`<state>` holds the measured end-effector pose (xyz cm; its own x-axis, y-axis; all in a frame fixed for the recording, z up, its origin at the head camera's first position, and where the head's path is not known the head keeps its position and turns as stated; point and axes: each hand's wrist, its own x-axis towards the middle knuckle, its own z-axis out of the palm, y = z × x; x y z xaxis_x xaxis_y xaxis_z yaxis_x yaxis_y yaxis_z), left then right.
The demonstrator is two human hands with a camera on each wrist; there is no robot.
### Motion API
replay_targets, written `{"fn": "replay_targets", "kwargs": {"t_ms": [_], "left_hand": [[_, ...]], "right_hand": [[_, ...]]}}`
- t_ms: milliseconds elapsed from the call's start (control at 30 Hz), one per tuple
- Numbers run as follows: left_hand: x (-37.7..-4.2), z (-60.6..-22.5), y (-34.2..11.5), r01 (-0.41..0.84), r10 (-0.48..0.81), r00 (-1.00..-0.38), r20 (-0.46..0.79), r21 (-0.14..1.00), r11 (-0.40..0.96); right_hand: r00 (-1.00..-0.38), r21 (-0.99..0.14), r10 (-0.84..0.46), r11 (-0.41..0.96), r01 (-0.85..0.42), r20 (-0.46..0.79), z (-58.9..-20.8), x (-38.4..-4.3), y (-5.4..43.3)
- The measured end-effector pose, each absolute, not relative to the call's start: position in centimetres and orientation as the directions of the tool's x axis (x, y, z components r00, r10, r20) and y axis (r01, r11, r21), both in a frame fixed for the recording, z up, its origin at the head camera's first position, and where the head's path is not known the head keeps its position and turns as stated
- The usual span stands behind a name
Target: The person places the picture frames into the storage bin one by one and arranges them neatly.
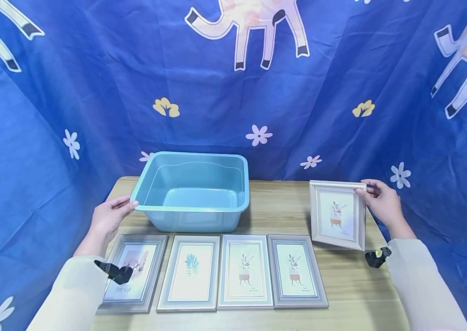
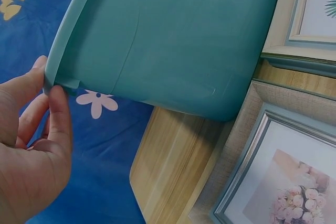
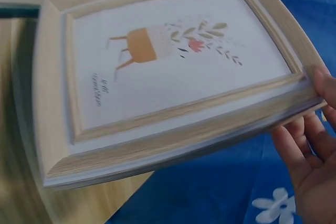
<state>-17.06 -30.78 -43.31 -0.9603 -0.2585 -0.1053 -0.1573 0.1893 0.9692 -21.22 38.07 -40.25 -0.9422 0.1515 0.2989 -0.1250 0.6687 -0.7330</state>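
My left hand [image 1: 109, 218] pinches the near left corner of the rim of a blue plastic basin [image 1: 196, 220], thumb and fingers on either side of it in the left wrist view. The basin looks bare inside. At the right, my right hand [image 1: 382, 202] grips the upper right corner of a pale wood picture frame [image 1: 317, 216], thumb on the front and fingers behind. Its print [image 3: 142, 45] shows a plant in an orange and white pot. This frame is tilted up over the table's right side, its face toward the head camera.
Along the table's front lie a flower-print frame [image 1: 156, 276], a blue-leaf frame [image 1: 167, 285] and two potted-plant frames, one white [image 1: 223, 276] and one grey [image 1: 320, 287]. The wooden table [image 1: 279, 207] backs onto a blue patterned cloth [image 1: 216, 115]. Black wrist cameras [image 1: 123, 275] sit at both cuffs.
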Motion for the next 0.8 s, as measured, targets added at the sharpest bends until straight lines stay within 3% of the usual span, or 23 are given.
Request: {"fn": "replay_targets", "kwargs": {"t_ms": [433,800], "left_hand": [[-16.6,-43.1,-30.6,-0.161,-0.252,-0.962,-0.107,0.966,0.204],[-16.6,-43.2,-30.5,-0.175,-0.259,-0.959,-0.112,0.957,0.232]], "right_hand": [[-0.908,-0.668,0.216,0.739,-0.088,0.359,-37.0,-21.3,33.3],[-0.867,-0.699,0.199,0.683,-0.211,0.457,-35.7,-21.7,29.7]]}}
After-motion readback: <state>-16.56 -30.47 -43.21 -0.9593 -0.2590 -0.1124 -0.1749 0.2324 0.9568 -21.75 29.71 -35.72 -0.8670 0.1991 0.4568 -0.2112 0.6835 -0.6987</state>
